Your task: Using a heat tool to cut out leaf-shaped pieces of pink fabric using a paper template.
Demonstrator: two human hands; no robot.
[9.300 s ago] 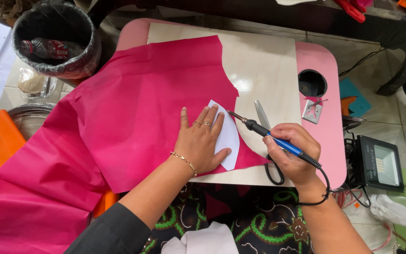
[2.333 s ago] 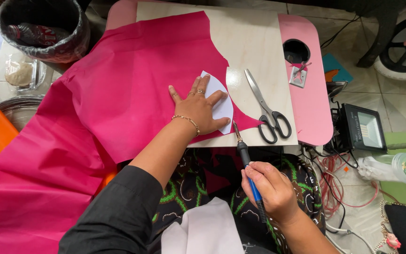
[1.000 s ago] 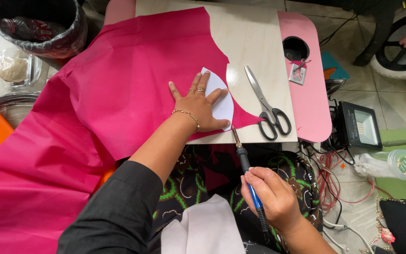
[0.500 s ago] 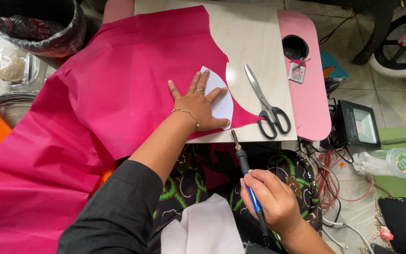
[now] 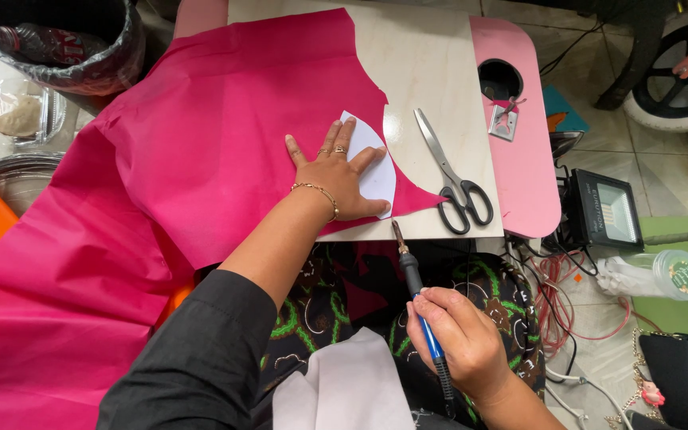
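My left hand (image 5: 340, 175) lies flat, fingers spread, on a white paper template (image 5: 375, 167) that rests on a large magenta fabric sheet (image 5: 201, 159). The fabric covers the left part of a small table (image 5: 439, 72) and drapes off its near-left side. My right hand (image 5: 459, 342) is below the table's near edge, over my lap, closed around a corded blue-and-black heat cutting pen (image 5: 417, 299). Its metal tip points up toward the table edge, just short of the fabric's corner.
Black-handled scissors (image 5: 453, 179) lie closed on the bare wood right of the template. The pink table rim has a round cup hole (image 5: 501, 78). A black bin (image 5: 65, 40) stands at far left. A flood lamp (image 5: 599, 211), red cables and a plastic bottle (image 5: 662, 275) sit on the floor right.
My right hand has pulled the pen off the table, from the template's edge down to my lap. My left hand stays pressed on the template. The scissors lie farther from my hand.
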